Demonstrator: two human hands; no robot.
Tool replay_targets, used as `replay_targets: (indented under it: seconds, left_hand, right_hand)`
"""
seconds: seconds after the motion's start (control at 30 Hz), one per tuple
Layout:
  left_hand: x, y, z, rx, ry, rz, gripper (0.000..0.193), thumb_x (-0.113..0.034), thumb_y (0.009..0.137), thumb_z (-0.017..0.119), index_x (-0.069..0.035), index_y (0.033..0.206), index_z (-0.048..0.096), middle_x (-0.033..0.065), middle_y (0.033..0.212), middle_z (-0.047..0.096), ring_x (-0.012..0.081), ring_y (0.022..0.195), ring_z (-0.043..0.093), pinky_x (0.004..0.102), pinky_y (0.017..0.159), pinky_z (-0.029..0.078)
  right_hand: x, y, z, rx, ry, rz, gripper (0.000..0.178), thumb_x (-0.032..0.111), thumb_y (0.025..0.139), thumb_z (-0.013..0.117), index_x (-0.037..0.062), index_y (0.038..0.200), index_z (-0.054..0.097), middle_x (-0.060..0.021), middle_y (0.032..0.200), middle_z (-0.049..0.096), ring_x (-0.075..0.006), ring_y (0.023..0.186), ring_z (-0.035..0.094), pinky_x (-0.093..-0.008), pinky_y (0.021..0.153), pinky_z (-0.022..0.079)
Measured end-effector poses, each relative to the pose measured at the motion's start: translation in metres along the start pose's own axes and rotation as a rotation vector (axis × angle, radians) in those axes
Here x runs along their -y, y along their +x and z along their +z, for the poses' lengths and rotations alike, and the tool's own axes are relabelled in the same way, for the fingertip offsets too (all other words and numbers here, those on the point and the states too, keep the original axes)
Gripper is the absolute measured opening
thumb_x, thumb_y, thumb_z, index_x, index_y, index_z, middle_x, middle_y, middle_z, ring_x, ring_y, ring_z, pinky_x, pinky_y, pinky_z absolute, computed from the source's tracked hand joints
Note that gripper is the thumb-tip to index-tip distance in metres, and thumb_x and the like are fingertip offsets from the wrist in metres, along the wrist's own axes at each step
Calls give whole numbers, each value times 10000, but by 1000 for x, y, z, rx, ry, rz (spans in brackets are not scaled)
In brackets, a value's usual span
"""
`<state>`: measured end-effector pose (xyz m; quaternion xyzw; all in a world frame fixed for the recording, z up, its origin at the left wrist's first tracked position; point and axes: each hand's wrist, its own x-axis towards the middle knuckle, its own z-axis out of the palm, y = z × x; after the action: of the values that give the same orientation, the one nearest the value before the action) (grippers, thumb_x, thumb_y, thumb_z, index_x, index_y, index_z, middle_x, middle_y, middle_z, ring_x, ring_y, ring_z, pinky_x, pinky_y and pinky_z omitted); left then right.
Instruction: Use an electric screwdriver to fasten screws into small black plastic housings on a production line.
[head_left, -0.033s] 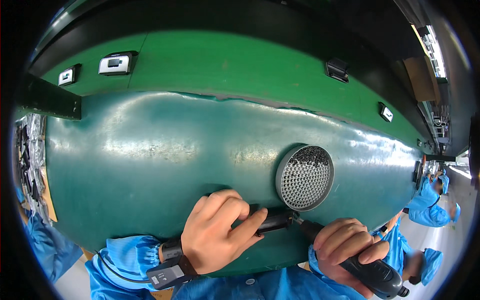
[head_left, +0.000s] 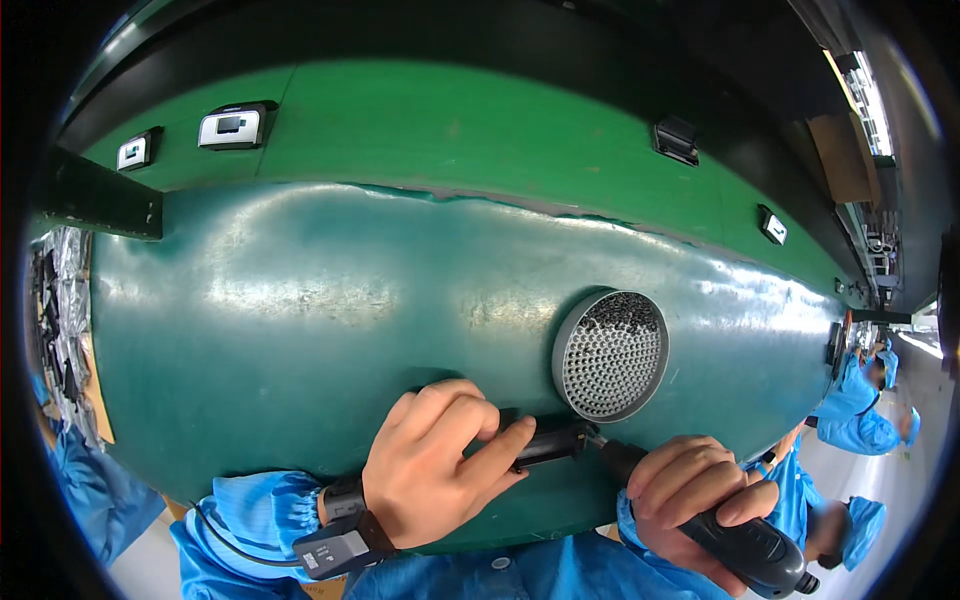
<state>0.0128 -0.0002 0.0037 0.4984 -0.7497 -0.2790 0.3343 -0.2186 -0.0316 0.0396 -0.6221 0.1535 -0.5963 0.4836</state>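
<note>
My left hand [head_left: 440, 460] is closed around a black oblong part [head_left: 552, 443], pressing it near the front edge of the green mat. Its thumb and index finger lie over the part's left portion and hide it. In my right hand [head_left: 690, 490] is a black electric screwdriver [head_left: 748, 545], held at a slant with its body running to the lower right. The screwdriver's metal tip [head_left: 596, 438] meets the right end of the black part; the exact contact spot is too small to make out. Just beyond the tip stands a round tray [head_left: 612, 397] with a perforated plate, dark screws heaped at its far side.
The green mat [head_left: 300, 370] covers the bench. Along the back, a green conveyor belt [head_left: 400, 120] carries several black-and-white devices [head_left: 230, 128]. A dark post [head_left: 105, 195] stands at the left, near plastic-wrapped parts [head_left: 68, 310]. Co-workers in blue [head_left: 855, 415] are at the right.
</note>
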Motion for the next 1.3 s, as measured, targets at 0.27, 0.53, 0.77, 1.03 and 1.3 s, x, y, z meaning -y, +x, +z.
replay_targets:
  seconds: [0.27, 0.53, 0.77, 1.03, 1.3]
  left_hand:
    - [1, -2, 2, -1, -6, -6, 515, -180, 524, 907, -73, 1015, 793, 38, 915, 507, 266, 945, 600, 398, 751, 514]
    - [0, -2, 1, 20, -1, -20, 511, -183, 527, 908, -75, 1013, 794, 40, 920, 507, 265, 949, 598, 399, 753, 514]
    - [-3, 1, 0, 14, 18, -1, 521, -183, 517, 910, -74, 1011, 790, 39, 926, 513, 268, 953, 592, 394, 770, 514]
    - [-1, -4, -1, 5, 27, 13, 560, -180, 497, 922, -61, 1025, 780, 47, 931, 512, 271, 965, 586, 402, 790, 521]
    - [-5, -6, -2, 37, 58, 18, 582, -209, 529, 941, -60, 1061, 761, 63, 987, 545, 284, 984, 581, 418, 830, 508]
  right_hand:
    - [-3, -2, -2, 5, -7, 7, 744, 667, 925, 634, 40, 1307, 510, -142, 795, 608, -266, 601, 579, -412, 517, 493]
    - [-15, -8, 7, -166, -143, -101, 584, 620, 927, 669, 86, 1073, 482, -55, 651, 583, -166, 460, 567, -294, 400, 518]
    - [-13, -3, 9, -21, -155, -99, 605, 651, 929, 643, 78, 1041, 485, -77, 671, 593, -196, 476, 590, -338, 417, 533]
    - [-16, -3, 16, -5, -102, -94, 300, 191, 902, 740, 42, 1004, 501, -132, 680, 643, -261, 503, 610, -400, 480, 548]
    - [-18, 25, -17, -279, 6, -191, 851, 864, 846, 509, 104, 1228, 484, -110, 797, 588, -248, 593, 564, -410, 533, 486]
